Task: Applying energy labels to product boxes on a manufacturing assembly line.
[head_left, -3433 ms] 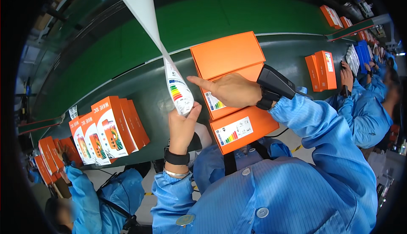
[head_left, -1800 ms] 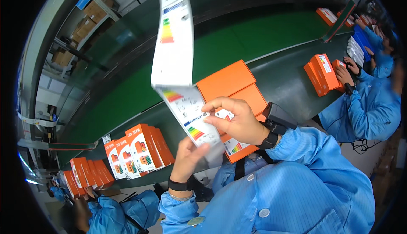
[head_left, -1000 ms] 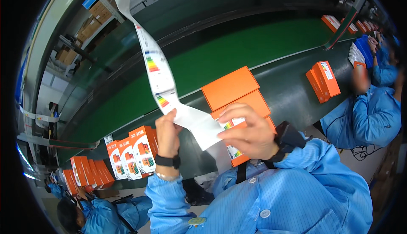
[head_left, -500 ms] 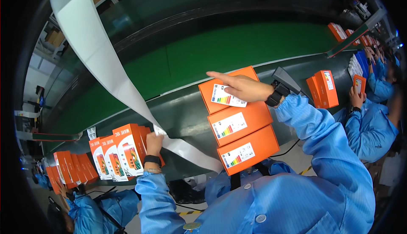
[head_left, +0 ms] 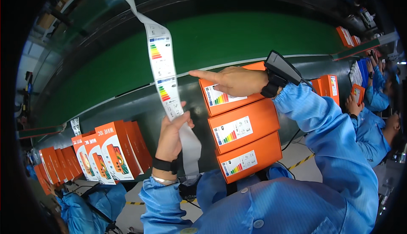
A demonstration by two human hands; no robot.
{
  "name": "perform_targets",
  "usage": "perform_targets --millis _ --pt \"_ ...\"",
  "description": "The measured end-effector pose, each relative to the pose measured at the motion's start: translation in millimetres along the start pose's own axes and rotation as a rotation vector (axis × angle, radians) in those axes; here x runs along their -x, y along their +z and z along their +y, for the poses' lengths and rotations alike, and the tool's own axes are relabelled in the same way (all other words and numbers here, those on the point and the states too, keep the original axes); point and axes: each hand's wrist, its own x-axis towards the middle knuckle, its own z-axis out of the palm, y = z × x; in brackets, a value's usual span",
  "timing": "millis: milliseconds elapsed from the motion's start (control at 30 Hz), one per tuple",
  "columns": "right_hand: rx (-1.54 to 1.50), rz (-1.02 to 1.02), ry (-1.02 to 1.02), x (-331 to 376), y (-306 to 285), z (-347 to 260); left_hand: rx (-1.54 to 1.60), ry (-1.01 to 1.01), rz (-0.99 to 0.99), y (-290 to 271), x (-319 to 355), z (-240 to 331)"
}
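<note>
A: Boxes (head_left: 243, 143) first, nearest the chest: three orange ones in a row running from about five o'clock up toward twelve, each with a white sticker carrying coloured bars.

B: And the hands?

A: Left hand (head_left: 171, 134) sits at nine o'clock from the middle box. Its fingers are clenched around a long white label strip (head_left: 163, 75), thumb pressing it against the index finger.

B: Which way does the strip run?

A: Its long axis climbs from the left hand toward eleven o'clock, out past the top of the frame, and a loose tail hangs down past the wrist toward six. Printed labels show above the grip.

B: The right hand?

A: Right hand (head_left: 235, 81) lies flat on the farthest box (head_left: 231, 96), fingers stretched out and pointing to nine o'clock, pressing beside that box's sticker. It grasps nothing. A black scanner (head_left: 282, 69) is strapped at the wrist.

B: So which hand is nearer the strip's next label?

A: The left already holds it; the right fingertip lies at about three o'clock from the strip, near but apart.

B: Beyond that?

A: Green conveyor belt (head_left: 237, 39) at twelve o'clock, more orange boxes (head_left: 110, 151) standing at eight o'clock, and another person's sleeve (head_left: 373, 128) at three.
</note>
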Motion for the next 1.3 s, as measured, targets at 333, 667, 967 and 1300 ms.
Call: perform_targets --millis 333,667,967,1300 --pt "0.04 -0.086 0.119 -6.4 -6.1 -3.7 0.016 0.016 0.004 28.4 -26.9 -24.8" --pt "0.064 -0.07 0.146 -6.3 -4.8 -5.6 0.025 0.013 0.023 32.2 -30.8 -29.9" --pt "0.106 -0.02 0.143 -10.4 -3.1 -9.1 0.036 0.023 0.022 30.8 -34.5 -30.7" --pt "0.238 0.075 0.031 -2.9 4.0 1.4 0.072 0.065 -0.028 34.2 -39.8 -47.1"
